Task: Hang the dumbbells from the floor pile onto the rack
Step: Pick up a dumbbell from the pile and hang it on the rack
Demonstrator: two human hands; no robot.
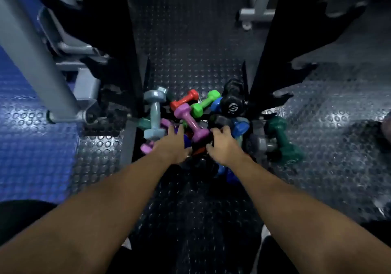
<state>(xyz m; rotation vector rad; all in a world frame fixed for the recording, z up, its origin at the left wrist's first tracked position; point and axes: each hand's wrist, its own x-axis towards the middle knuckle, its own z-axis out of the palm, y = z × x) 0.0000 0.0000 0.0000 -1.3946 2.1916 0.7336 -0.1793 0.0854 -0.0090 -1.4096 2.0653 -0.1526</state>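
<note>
Dumbbells piled at 12 o'clock: one red (184,101), one green (204,104), two grey. Left hand (172,144) and right hand (222,143) reach in; can't tell either grip.

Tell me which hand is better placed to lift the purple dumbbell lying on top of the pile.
Probably the right hand: its fingers already reach the near end of the purple dumbbell. The left hand lies to the dumbbell's left, nearer the grey-blue dumbbell. Whether either hand grips anything is unclear.

Glossy smooth-coated dumbbells (191,119) lie on studded, shiny rubber floor (190,41); grey painted metal post (31,51) looks matt
</note>
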